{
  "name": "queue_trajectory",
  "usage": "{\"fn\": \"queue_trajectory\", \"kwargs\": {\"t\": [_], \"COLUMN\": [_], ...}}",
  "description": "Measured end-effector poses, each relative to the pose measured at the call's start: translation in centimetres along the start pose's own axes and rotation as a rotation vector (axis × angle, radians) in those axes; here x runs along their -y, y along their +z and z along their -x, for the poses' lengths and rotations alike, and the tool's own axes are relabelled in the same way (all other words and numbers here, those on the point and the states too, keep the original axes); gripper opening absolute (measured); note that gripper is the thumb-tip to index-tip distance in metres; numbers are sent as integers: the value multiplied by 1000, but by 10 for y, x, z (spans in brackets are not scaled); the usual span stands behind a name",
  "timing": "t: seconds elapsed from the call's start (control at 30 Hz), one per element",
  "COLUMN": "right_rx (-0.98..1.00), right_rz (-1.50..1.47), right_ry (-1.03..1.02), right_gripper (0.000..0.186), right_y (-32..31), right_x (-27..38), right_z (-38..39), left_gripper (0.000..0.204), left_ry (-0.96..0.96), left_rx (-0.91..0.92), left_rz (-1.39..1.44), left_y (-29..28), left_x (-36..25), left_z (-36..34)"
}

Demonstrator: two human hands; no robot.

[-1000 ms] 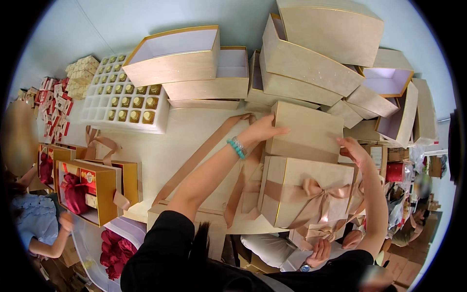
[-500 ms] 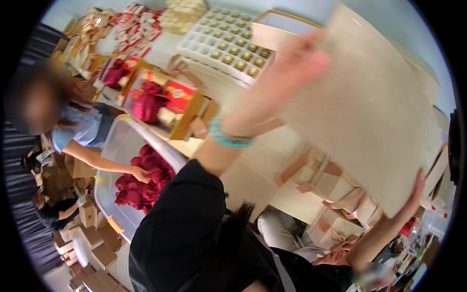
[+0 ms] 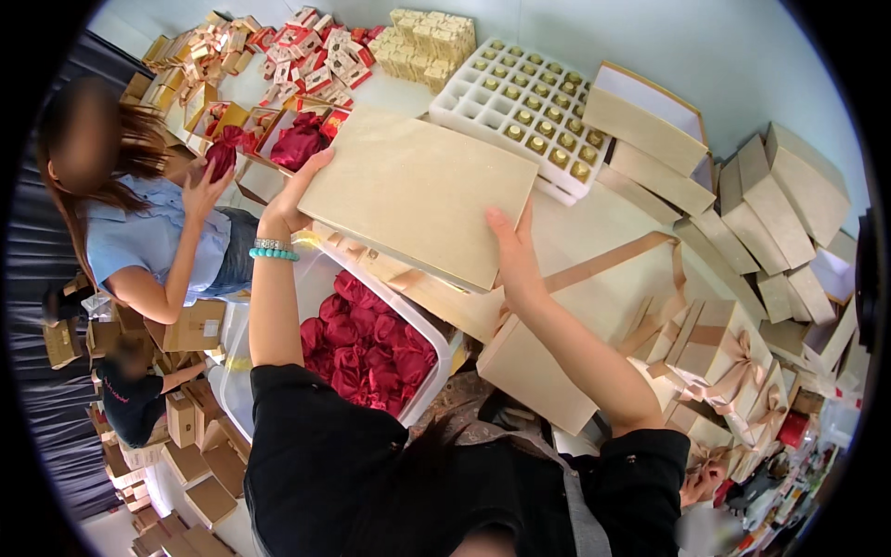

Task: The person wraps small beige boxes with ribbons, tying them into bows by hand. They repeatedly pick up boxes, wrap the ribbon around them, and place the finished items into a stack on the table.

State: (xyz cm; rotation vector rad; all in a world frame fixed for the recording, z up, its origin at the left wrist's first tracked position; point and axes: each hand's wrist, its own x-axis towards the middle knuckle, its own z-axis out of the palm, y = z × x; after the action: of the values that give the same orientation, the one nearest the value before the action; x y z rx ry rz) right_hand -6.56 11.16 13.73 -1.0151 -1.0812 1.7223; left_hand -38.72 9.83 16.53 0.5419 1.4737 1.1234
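Note:
A broad cream box lid (image 3: 418,195), flat-topped and rectangular, lies slightly tilted between my two hands. My left hand (image 3: 295,200), a turquoise bead bracelet at its wrist, grips the lid's left edge. On the right edge my right hand (image 3: 516,249) is closed, its thumb over the top and the other fingers partly hidden. Whether a box lies directly beneath the lid I cannot tell. Just below my left forearm's side stands a clear plastic tub (image 3: 432,371) of dark red satin pouches (image 3: 367,343). A peach ribbon (image 3: 608,260) runs across the table beside my right hand.
A white foam tray (image 3: 506,121) of gold-capped jars stands behind the lid. Cream boxes (image 3: 742,204) pile up at the right, with ribbon-tied boxes (image 3: 719,348) nearer. At left a co-worker (image 3: 172,232) holds a red pouch (image 3: 223,153). Open filled boxes (image 3: 264,148) stand nearby.
The lid has come down and left from its raised, steep position at the upper right, both hands with it. The co-worker has lifted a pouch from the tub. My view has shifted.

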Motion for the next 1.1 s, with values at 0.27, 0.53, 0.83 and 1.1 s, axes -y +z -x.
{"fn": "queue_trajectory", "kwargs": {"t": [0.27, 0.53, 0.83, 1.1], "right_rx": [-79, -157, -119, -161], "right_rz": [157, 196, 2, -168], "right_ry": [156, 132, 60, -119], "right_gripper": [88, 94, 99, 87], "right_y": [17, -4, -30, -156], "right_x": [-9, -48, -66, 49], "right_z": [15, -6, -18, 51], "left_gripper": [62, 60, 59, 50], "left_ry": [-44, -87, -53, 251], "left_rx": [117, 118, 202, 317], "left_rz": [-8, 49, 111, -172], "left_y": [-23, -11, 1, 157], "left_x": [3, 46, 54, -9], "left_z": [-14, -29, -15, 53]}}
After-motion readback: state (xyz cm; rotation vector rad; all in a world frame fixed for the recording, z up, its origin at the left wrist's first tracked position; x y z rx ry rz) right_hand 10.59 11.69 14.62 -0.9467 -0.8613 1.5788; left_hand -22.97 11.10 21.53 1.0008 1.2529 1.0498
